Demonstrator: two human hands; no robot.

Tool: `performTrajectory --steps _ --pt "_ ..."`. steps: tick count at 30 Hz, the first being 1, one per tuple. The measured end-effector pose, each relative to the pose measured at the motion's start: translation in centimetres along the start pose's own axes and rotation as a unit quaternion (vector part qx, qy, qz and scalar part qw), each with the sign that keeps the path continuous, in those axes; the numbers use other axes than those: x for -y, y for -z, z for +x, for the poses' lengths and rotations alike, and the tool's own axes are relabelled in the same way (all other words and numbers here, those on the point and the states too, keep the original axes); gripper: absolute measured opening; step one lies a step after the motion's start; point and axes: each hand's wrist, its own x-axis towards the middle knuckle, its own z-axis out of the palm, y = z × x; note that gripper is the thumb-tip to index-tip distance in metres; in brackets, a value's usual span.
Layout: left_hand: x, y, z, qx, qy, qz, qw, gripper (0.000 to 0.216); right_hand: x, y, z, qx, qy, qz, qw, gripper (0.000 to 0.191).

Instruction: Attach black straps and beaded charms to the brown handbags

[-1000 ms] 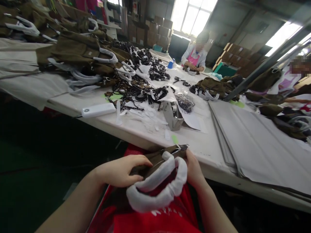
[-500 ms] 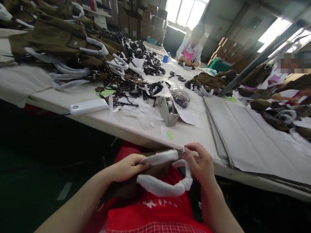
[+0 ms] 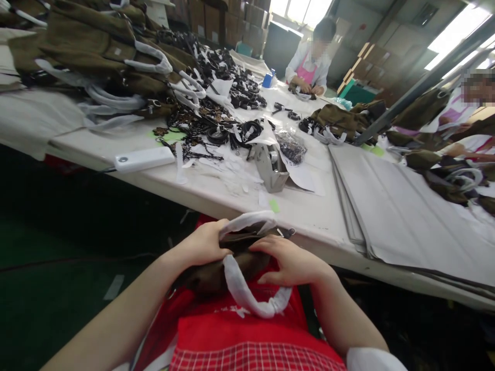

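On my lap, over a red apron [image 3: 255, 340], lies a brown handbag [image 3: 216, 270] whose handles are wrapped in white paper [image 3: 247, 296]. My left hand [image 3: 203, 245] grips the bag's left end at its top edge, fingers curled. My right hand [image 3: 290, 263] rests on the bag's top, fingers bent and pressing on the opening near a metal ring [image 3: 290, 233]. One wrapped handle arches up behind my hands, the other hangs down in front.
A long white table [image 3: 216, 193] runs in front of me, with a tape dispenser [image 3: 270, 167], a white power bank [image 3: 144, 158], black straps and hardware [image 3: 228, 103], stacked brown bags [image 3: 96, 56] and grey paper sheets [image 3: 398, 211]. Two other people work at the far side.
My right hand moved left from the bag's ring end onto its top. The lower wrapped handle dropped down over the apron, and the view shifted slightly.
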Motion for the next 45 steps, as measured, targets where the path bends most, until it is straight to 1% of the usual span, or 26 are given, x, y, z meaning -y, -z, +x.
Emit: performTrajectory --steps 2,4,6,7,9,11,13,14,15,16,18,19,20,23,24,26,28,29,30,31,33,34,35,37,41,45 --pt "0.2 0.1 0.8 -0.024 0.032 0.005 0.999 0.027 -0.1 -0.8 1.1 0.016 0.021 -0.003 1.0 0.066" --pt "0.0 0.2 1.8 -0.027 0.058 0.002 0.998 0.021 0.2 -1.8 2.3 0.029 0.034 -0.021 0.999 0.058" --pt "-0.5 0.5 2.8 -0.019 0.064 -0.009 0.998 0.013 1.0 -2.7 3.1 0.092 0.045 -0.058 0.993 0.042" --pt "-0.9 0.8 3.3 -0.033 0.068 -0.014 0.997 0.012 1.5 -2.9 3.4 0.137 0.049 -0.08 0.986 0.034" --pt "-1.7 1.7 3.9 -0.098 0.087 -0.03 0.991 0.022 2.8 -2.7 3.5 0.217 0.064 -0.107 0.968 0.028" --pt "-2.5 2.5 4.1 -0.147 0.103 -0.07 0.981 0.035 3.7 -1.9 3.5 0.243 0.077 -0.102 0.962 0.031" --pt "-3.0 2.9 3.9 -0.135 0.113 -0.136 0.975 0.046 3.7 -1.0 3.9 0.258 0.087 -0.03 0.962 0.032" --pt "-3.1 2.8 3.6 -0.115 0.117 -0.17 0.972 0.051 3.4 -0.7 4.4 0.259 0.078 0.036 0.962 0.031" --pt "-3.1 2.5 3.3 -0.098 0.12 -0.2 0.967 0.054 3.0 -0.7 5.0 0.241 0.049 0.115 0.962 0.031" --pt "-3.1 2.2 3.0 -0.086 0.125 -0.226 0.962 0.055 2.4 -0.9 5.8 0.201 -0.003 0.195 0.96 0.033" --pt "-3.0 1.3 2.4 -0.076 0.127 -0.266 0.953 0.055 1.3 -2.0 7.4 0.103 -0.133 0.315 0.934 0.039" --pt "-3.0 0.9 2.1 -0.077 0.123 -0.28 0.949 0.054 0.9 -2.9 8.2 0.075 -0.185 0.349 0.916 0.038" --pt "-2.9 0.5 2.0 -0.08 0.12 -0.288 0.947 0.053 0.6 -3.7 8.9 0.071 -0.216 0.372 0.9 0.033" --pt "-2.8 -0.3 1.8 -0.089 0.132 -0.275 0.948 0.048 0.4 -5.8 10.3 0.111 -0.224 0.432 0.867 0.013" --pt "-2.7 -0.4 1.8 -0.09 0.14 -0.272 0.948 0.046 0.3 -6.1 10.5 0.112 -0.225 0.446 0.859 0.011" --pt "-2.4 -0.6 1.9 -0.091 0.154 -0.275 0.945 0.046 0.2 -6.4 10.7 0.116 -0.231 0.46 0.849 0.017" --pt "-2.0 -0.7 2.1 -0.093 0.157 -0.276 0.944 0.047 0.0 -6.4 10.6 0.142 -0.229 0.459 0.846 0.017" --pt "-1.8 -0.8 2.1 -0.093 0.156 -0.273 0.945 0.047 0.0 -6.4 10.4 0.154 -0.223 0.444 0.854 0.016" --pt "-1.6 -0.9 2.2 -0.093 0.153 -0.27 0.946 0.047 0.0 -6.5 10.2 0.16 -0.216 0.412 0.871 0.016" --pt "-1.5 -0.9 2.3 -0.092 0.15 -0.27 0.947 0.047 0.2 -6.7 10.0 0.153 -0.203 0.353 0.9 0.017" --pt "-1.2 -1.0 2.5 -0.089 0.149 -0.283 0.943 0.048 0.7 -7.1 9.5 0.097 -0.16 0.148 0.971 0.02" --pt "-1.1 -1.1 2.6 -0.086 0.151 -0.293 0.94 0.049 1.0 -7.3 9.3 0.062 -0.136 0.038 0.988 0.021" --pt "-1.0 -1.1 2.6 -0.083 0.153 -0.301 0.938 0.05 1.3 -7.4 9.2 0.033 -0.116 -0.051 0.991 0.02" --pt "-0.9 -1.0 2.7 -0.075 0.159 -0.31 0.934 0.05 1.4 -7.4 9.1 0.003 -0.106 -0.151 0.983 0.019" --pt "-1.1 -0.5 2.6 -0.048 0.162 -0.305 0.937 0.044 0.3 -6.0 9.4 -0.032 -0.167 -0.214 0.962 0.026" --pt "-1.4 0.1 2.4 -0.031 0.162 -0.298 0.94 0.044 -0.7 -4.9 9.0 -0.055 -0.205 -0.227 0.95 0.029"
